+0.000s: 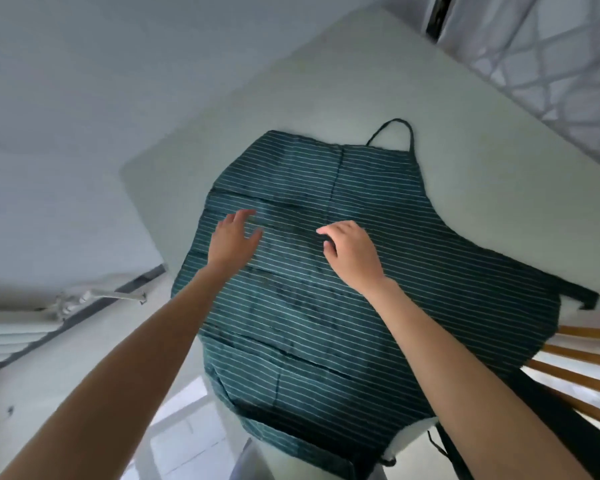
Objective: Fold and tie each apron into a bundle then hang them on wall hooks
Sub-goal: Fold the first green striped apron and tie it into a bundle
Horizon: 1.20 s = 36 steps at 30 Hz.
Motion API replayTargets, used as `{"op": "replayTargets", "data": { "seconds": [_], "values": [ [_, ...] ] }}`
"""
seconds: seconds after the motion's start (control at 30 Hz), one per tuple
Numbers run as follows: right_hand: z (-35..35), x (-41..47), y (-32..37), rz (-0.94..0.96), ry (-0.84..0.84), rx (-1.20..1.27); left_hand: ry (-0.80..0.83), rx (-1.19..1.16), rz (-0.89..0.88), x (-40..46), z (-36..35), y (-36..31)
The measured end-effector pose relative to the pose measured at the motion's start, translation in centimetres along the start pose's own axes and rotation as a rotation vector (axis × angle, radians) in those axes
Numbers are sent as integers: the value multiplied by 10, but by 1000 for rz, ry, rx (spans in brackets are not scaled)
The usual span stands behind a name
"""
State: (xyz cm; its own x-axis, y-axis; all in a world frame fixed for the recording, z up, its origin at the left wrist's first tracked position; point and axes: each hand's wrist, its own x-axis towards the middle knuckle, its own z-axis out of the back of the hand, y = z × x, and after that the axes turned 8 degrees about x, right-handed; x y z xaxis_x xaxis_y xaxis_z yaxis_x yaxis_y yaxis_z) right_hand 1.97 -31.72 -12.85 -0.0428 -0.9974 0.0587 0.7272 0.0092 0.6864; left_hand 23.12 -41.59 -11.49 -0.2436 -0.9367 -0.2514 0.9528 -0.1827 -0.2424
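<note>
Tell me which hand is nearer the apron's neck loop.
Right. The right hand lies over the apron below the neck loop; the left hand is farther, toward the opposite edge.

A pale desk [291, 81] stood beside a wooden slatted chair [582, 375]; a patterned curtain [551, 57] hung beyond.

dark green white-striped cloth apron [343, 271]: matt, creased weave. pale green table [326, 81]: smooth, matt. slatted wooden chair [582, 375]: bit of sheen.
</note>
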Motion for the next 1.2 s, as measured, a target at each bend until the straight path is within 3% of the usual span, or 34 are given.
{"op": "replayTargets", "data": {
  "seconds": [0.17, 0.33, 0.43, 0.63, 0.77, 0.87, 0.97, 1.1, 1.2],
  "values": [
    [-44, 60, 17, -136, 77, -77, 60, -8, 175, 84, 11, 53],
    [-73, 100, 22, -278, 200, -258, 107, -115, 109, 136, 20, 69],
    [-85, 106, 19, -358, 283, -279, 279, -291, 86, 155, 33, 55],
    [-92, 97, 12, -356, 278, -313, 615, -587, 301, 177, 61, 31],
    [-92, 98, 14, -370, 288, -320, 703, -887, 219, 179, 64, 45],
    [-91, 98, 16, -386, 300, -321, 584, -1154, 171, 182, 66, 52],
    [-89, 100, 18, -402, 307, -311, 256, -1173, 71, 183, 69, 56],
    [-87, 101, 21, -414, 315, -309, -222, -707, -44, 184, 59, 72],
    [-87, 102, 23, -409, 304, -341, -363, -378, -157, 188, 47, 83]
  ]
}}
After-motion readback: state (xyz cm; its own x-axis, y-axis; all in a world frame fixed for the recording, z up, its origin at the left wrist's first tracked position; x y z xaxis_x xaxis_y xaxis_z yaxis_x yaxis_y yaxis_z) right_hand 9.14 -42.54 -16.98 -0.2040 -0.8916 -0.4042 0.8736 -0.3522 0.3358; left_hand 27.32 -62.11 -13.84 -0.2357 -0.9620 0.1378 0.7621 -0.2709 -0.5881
